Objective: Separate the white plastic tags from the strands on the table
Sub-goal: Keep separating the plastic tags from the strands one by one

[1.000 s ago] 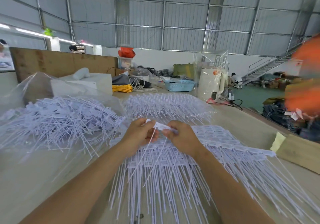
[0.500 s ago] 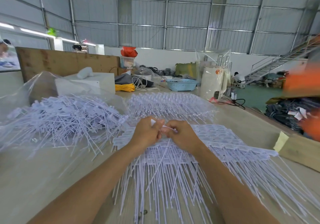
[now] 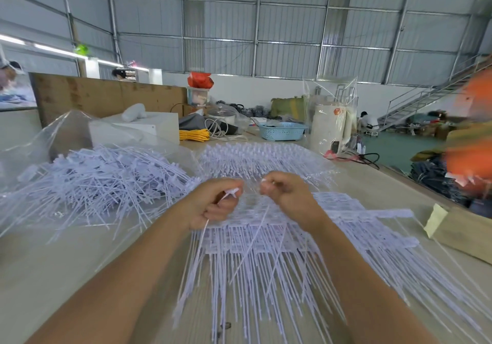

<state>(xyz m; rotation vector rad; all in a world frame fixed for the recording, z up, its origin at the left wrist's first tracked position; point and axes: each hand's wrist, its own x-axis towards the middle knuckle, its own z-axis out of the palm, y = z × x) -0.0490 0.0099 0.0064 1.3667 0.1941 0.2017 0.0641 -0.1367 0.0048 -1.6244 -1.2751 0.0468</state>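
Note:
A wide sheet of joined white plastic tags (image 3: 346, 226) lies on the table in front of me, its long thin strands fanning toward me. My left hand (image 3: 213, 205) grips one white tag strand (image 3: 229, 193) whose tail hangs down past the wrist. A small gap to its right, my right hand (image 3: 286, 197) pinches another white tag (image 3: 265, 182) at its fingertips, its strand trailing down over the sheet. Both hands hover just above the sheet's far edge.
A heap of loose white tags (image 3: 101, 178) lies on clear plastic at the left. Another layer of tags (image 3: 261, 157) sits behind the hands. A cardboard box (image 3: 463, 232) is at the right, a white box (image 3: 149, 128) and a blue basket (image 3: 282, 130) farther back.
My hands were pressed together on one piece half a second ago; now they have pulled apart, each holding its own tag strand.

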